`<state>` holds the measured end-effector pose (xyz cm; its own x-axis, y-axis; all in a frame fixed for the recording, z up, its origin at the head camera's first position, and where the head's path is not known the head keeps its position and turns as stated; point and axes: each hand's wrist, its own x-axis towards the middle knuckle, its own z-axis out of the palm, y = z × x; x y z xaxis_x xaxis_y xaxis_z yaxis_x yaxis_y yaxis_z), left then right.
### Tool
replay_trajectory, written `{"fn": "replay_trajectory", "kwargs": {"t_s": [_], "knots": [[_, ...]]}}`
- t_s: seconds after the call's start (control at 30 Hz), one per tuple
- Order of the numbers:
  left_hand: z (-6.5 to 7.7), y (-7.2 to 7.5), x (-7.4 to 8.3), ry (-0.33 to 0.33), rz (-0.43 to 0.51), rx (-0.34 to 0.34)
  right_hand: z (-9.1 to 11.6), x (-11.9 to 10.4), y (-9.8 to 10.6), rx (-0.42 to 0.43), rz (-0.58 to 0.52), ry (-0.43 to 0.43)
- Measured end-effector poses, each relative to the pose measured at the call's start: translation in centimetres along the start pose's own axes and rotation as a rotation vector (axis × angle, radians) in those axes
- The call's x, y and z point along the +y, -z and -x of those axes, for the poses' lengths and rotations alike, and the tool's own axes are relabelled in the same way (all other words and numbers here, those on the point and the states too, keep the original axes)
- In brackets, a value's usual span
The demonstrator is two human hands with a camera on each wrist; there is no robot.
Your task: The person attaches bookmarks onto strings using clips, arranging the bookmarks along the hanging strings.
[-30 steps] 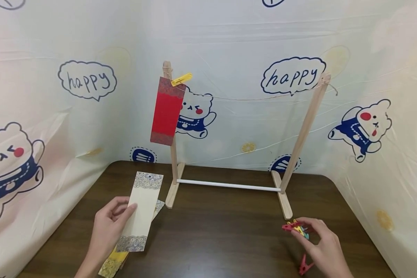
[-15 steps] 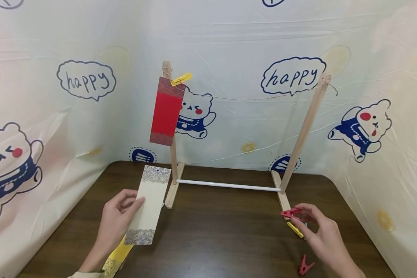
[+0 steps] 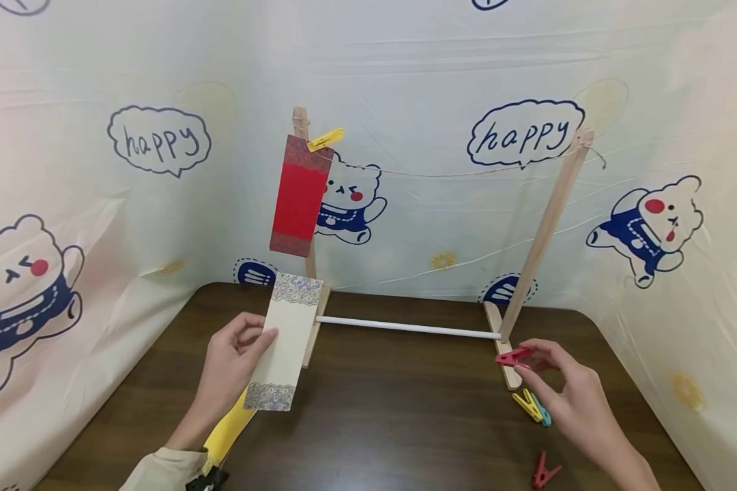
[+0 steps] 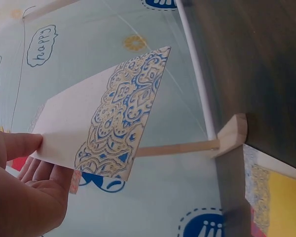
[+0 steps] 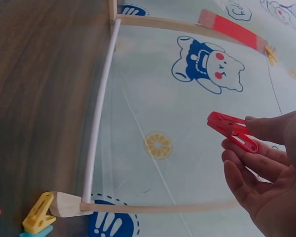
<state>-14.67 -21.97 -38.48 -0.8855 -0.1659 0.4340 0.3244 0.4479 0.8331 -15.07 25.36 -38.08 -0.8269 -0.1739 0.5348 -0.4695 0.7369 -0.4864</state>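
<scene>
My left hand [image 3: 236, 361] pinches a cream paper card [image 3: 285, 341] by its left edge, thumb in front and fingers behind. Blue-grey lace patterns band both ends of the card, seen large in the left wrist view. Between thumb and fingers of my right hand [image 3: 568, 385] is a red clothespin [image 5: 232, 131], its nose pointing left. A red card [image 3: 301, 198] with dark patterned ends hangs from a string [image 3: 442, 175] at the stand's left post, held by a yellow clothespin [image 3: 325, 140].
The wooden stand has a white crossbar [image 3: 405, 327] and a right post [image 3: 546, 235]. Near its right foot lie a yellow clothespin [image 3: 527, 405] and a blue clothespin [image 3: 544, 410]. Another red clothespin [image 3: 545, 470] lies nearer. A yellow card [image 4: 288, 202] tops a pile beside my left forearm.
My left hand has carried the cream card up and to the right, overlapping the stand's left foot. My right hand has lifted the red clothespin away from the yellow and blue ones.
</scene>
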Motion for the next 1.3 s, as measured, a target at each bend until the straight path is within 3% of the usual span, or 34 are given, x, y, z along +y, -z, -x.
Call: {"fn": "replay_trajectory", "kwargs": {"t_s": [0.47, 1.3], "knots": [[-2.4, -1.3, 1.1, -0.053, 0.038, -0.042, -2.5, -0.6, 0.3, 0.023, -0.035, 0.117], [-4.9, -1.9, 3.1, -0.091, 0.042, -0.059, -6.2, -3.7, 1.6, 0.056, -0.051, 0.325]]}}
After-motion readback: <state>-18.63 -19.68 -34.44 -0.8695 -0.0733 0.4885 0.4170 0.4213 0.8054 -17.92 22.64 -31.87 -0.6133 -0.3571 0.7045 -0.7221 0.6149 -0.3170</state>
